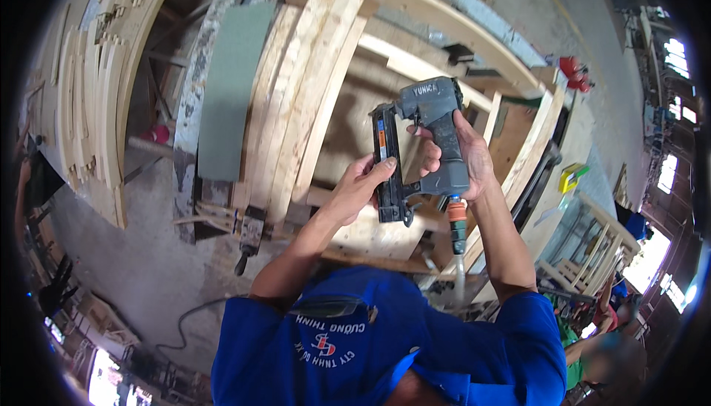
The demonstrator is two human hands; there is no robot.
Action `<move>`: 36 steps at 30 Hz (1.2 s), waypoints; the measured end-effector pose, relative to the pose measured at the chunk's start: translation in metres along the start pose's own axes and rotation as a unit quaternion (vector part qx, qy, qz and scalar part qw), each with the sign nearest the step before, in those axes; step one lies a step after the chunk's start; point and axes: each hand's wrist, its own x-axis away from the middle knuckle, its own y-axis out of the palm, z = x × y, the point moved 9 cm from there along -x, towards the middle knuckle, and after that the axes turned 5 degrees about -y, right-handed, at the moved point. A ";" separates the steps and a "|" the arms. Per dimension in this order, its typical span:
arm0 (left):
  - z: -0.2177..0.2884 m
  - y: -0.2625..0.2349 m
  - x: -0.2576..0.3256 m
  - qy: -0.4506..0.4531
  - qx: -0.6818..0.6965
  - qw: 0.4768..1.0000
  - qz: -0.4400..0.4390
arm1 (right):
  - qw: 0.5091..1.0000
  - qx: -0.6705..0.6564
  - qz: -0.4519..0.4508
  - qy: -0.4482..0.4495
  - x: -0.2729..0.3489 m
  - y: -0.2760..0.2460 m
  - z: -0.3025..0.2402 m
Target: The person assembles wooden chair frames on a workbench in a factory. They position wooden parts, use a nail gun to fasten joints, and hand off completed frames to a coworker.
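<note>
Hands hold a dark grey air nail gun (426, 147) up in front of the person, over a curved pale wooden frame (311, 87). The right hand (463, 158) is closed around the grip of the nail gun. The left hand (363, 184) touches the long black part that holds the nails, with its fingers (381, 167) pressed on the side of it. That hand is partly curled, not a fist.

The long black part stands almost straight up and down. The thick grey head of the nail gun sits at the top and leans toward the upper right. The grip slants down to the lower right. At the bottom of the grip there is an orange hose plug (457, 213), and a pale hose (459, 273) hangs down from it.

A small strip label with orange and blue marks (382, 141) sits on the black part, near its top. The head has raised letters on its side.

A flat grey-green pad (229, 87) lies on the left of the wooden frame. A small yellow and green box (572, 178) rests on a board to the right. Something red (574, 71) sits farther back on the right. Stacks of curved wooden strips (92, 102) stand at the far left. The person wears a blue shirt (385, 354) with white letters and a small red mark.
</note>
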 end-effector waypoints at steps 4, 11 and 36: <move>-0.021 0.013 0.063 -0.067 0.151 0.986 0.040 | 0.987 -0.105 0.041 0.111 -0.001 -0.037 0.076; -0.051 -0.021 0.092 -0.049 0.242 0.963 0.107 | 0.976 -0.121 0.023 0.179 -0.039 -0.041 0.131; -0.072 -0.014 0.122 -0.088 0.078 0.990 0.073 | 0.990 -0.093 -0.008 0.110 0.018 -0.027 0.124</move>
